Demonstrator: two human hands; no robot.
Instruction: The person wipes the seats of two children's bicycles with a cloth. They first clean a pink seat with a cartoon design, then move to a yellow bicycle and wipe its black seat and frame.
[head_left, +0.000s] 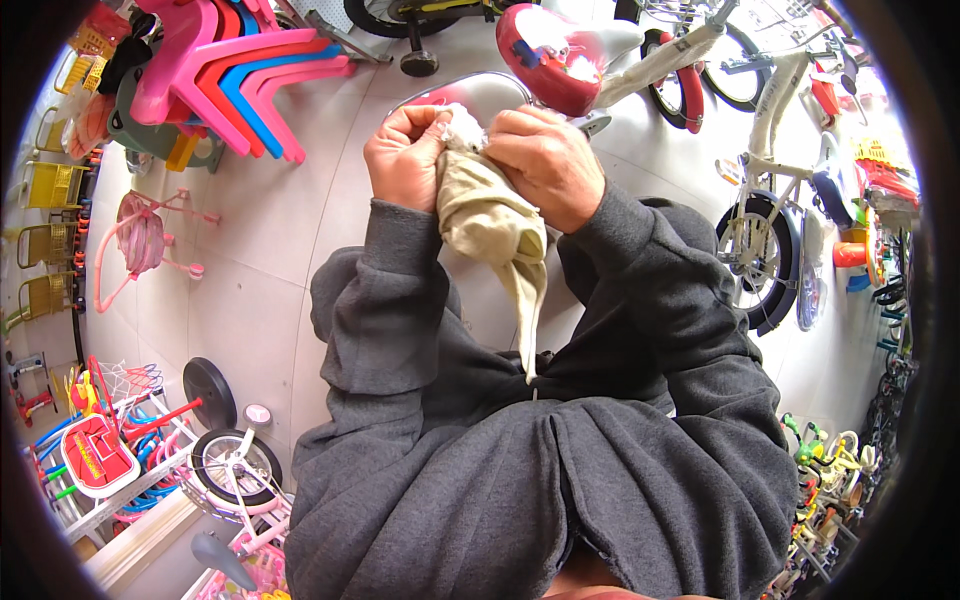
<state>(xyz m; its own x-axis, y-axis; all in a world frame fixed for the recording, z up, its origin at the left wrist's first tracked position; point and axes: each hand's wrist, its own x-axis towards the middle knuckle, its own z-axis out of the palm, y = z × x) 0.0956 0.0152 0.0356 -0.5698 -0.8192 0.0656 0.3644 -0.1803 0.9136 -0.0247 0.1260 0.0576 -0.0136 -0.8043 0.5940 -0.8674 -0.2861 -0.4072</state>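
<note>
A crumpled beige cloth (490,220) hangs between my hands, one long strip of it drooping toward my lap. At its top a tuft of white, fluffy material (461,130) sticks out. My left hand (404,155) pinches the left side of that tuft between thumb and fingers. On the other side my right hand (545,165) is closed around the cloth's upper edge, its fingertips partly hidden. Just beyond the hands is a rounded pink-and-silver seat (482,92), mostly covered by them.
Ahead stands a glossy red rounded object (552,62) with wrapping on it. Stacked plastic chairs (225,75) are at the far left, with a pink wire-framed item (142,235) below. A white bicycle (765,235) stands to the right; a small pink-and-white bicycle (238,470) is near left.
</note>
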